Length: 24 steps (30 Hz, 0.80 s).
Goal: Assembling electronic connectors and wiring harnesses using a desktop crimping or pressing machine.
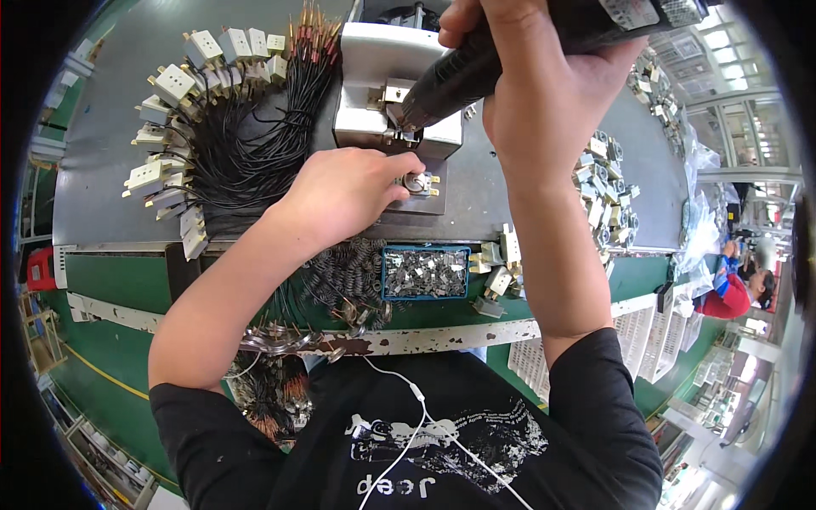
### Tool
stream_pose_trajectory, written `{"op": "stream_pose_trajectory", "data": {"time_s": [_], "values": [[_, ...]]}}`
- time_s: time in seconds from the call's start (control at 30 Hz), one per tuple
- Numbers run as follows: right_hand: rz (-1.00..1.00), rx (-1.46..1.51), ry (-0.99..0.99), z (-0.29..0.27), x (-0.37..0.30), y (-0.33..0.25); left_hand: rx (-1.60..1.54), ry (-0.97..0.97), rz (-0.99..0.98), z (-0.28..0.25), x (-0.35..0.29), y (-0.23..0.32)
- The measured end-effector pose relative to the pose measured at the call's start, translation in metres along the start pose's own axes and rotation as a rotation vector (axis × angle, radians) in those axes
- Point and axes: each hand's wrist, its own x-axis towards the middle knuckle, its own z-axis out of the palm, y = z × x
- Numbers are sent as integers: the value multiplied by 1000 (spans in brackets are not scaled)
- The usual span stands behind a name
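My right hand [544, 93] is wrapped round a black power screwdriver [459, 78], which slants down to the left. Its tip meets small metal parts in a silver metal fixture [364, 55], just below a white block [397, 90] seated there. In front of the fixture, my left hand [344, 189] has its thumb and forefinger closed on a small round metal part with brass tabs [416, 183], which lies on the fixture's low front plate. The other fingers of that hand are curled, and what lies under them is hidden.
Left of the fixture lies a bundle of black wires [246, 157] ending in white connector blocks [174, 82]. A blue tray [383, 285] of small metal pieces sits near the front beside loose springs [344, 274]. More white blocks [605, 191] are heaped at right; beyond, a person [733, 296] in red.
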Motion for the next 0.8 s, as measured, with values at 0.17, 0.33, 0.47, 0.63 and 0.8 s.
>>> {"op": "stream_pose_trajectory", "data": {"time_s": [0.17, 0.33, 0.47, 0.63, 0.8], "values": [[332, -297, 111, 12, -4, -11, 13, -91, -54, -3, 2, 2], [-331, 155, -71, 16, 11, 27, 18, -112, -51, -7, 4, 5], [168, -72, 89, 30, -2, -4, 12, -94, -61, -4, 1, 4], [219, -87, -43, 18, 1, 0, 20, -10, -12, 0, -3, 1], [240, -215, 44, -9, -12, -24, -75, 99, 25, 10, -7, -7]]}}
